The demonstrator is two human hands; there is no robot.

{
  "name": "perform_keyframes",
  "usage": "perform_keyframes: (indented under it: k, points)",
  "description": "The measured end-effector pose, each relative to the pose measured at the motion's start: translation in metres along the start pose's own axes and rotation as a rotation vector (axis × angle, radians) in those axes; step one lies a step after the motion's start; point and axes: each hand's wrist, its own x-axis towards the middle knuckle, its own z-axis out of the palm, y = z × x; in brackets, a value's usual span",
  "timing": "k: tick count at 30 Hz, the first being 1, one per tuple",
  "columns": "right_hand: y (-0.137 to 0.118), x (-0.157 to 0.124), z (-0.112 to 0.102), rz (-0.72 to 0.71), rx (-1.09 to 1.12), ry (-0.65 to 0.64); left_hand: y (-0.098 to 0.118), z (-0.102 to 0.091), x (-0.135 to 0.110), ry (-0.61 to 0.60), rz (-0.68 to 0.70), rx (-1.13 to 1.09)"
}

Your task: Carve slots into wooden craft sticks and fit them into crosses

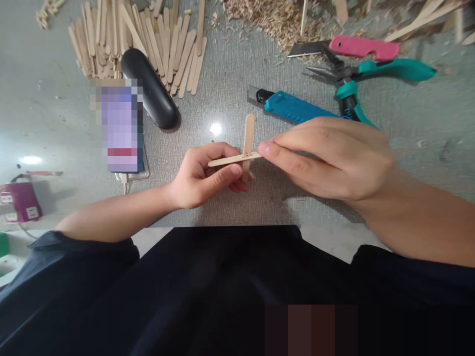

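Note:
Two wooden craft sticks cross each other over the near part of the table. My left hand [211, 173] pinches the upright craft stick [249, 133] near its lower end, between thumb and fingers. Across it lies the other craft stick [226, 160], and my right hand [330, 158] grips its right end with thumb and fingertips. Small dark marks show where the sticks meet; whether they are joined there I cannot tell. Just beyond my right hand lies a blue utility knife [297, 106] with a short blade out, partly hidden by the hand.
Many craft sticks [148, 39] lie in a heap at the back left, near a black case [150, 89] and a phone [122, 128] with a cable. Teal-handled pliers [347, 74], a pink utility knife [363, 48] with bare blade and wood shavings [267, 20] lie back right. A purple power strip [22, 201] is far left.

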Motion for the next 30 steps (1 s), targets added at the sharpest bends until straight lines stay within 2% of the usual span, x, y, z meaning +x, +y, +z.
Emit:
perform_keyframes:
  k: [3,7,9,13,18,21,26,30]
  points:
    - [0.001,-0.001,-0.003,-0.072,-0.048,-0.042,0.0,0.001,0.001,0.02,-0.057,-0.052]
    - [0.003,-0.003,-0.001,-0.042,-0.072,-0.021,-0.002,0.003,0.001,0.052,-0.105,-0.047]
    - [0.003,-0.004,0.0,-0.035,-0.093,0.006,-0.002,0.004,0.0,0.061,-0.086,-0.029]
    - [0.003,-0.005,0.001,0.014,-0.127,-0.042,-0.004,0.004,0.001,0.081,-0.042,0.038]
    - [0.001,-0.004,0.007,-0.047,-0.079,0.131,-0.004,0.0,0.006,0.055,0.09,0.188]
    - [0.001,-0.004,0.01,-0.022,-0.104,0.128,-0.004,-0.002,0.008,0.06,0.126,0.193]
    - [0.002,-0.006,0.011,-0.033,-0.077,0.115,-0.006,-0.001,0.005,0.072,0.031,0.122]
    - [0.0,-0.01,0.011,0.064,-0.156,0.039,-0.007,0.0,0.005,0.079,-0.046,0.088]
